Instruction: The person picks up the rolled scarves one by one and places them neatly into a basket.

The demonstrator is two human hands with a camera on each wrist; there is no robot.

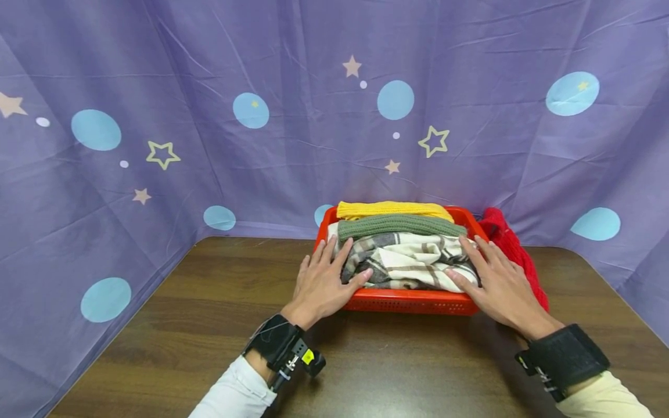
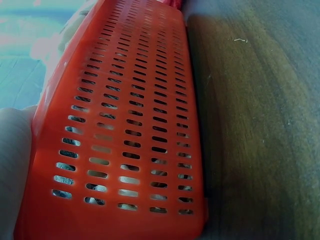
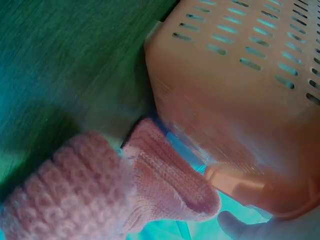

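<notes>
A red plastic basket (image 1: pixel 413 301) with slotted sides stands on the table. Inside it lie a yellow knit (image 1: pixel 394 209), a green ribbed knit (image 1: pixel 402 225) and a white, grey and brown plaid cloth (image 1: pixel 418 261). My left hand (image 1: pixel 324 281) rests at the basket's left front corner, fingers extended over the rim, thumb over the plaid cloth. At the right side, my right hand (image 1: pixel 499 278) lies likewise, its fingers extended. The left wrist view shows the basket's slotted wall (image 2: pixel 132 115); most of the left hand is hidden there.
A red knit garment (image 1: pixel 517 249) lies just outside the basket on the right; its chunky knit (image 3: pixel 75 190) shows close up in the right wrist view. Under everything is a brown wooden table (image 1: pixel 209 313). Behind it hangs a purple curtain (image 1: pixel 313 116) with stars and dots.
</notes>
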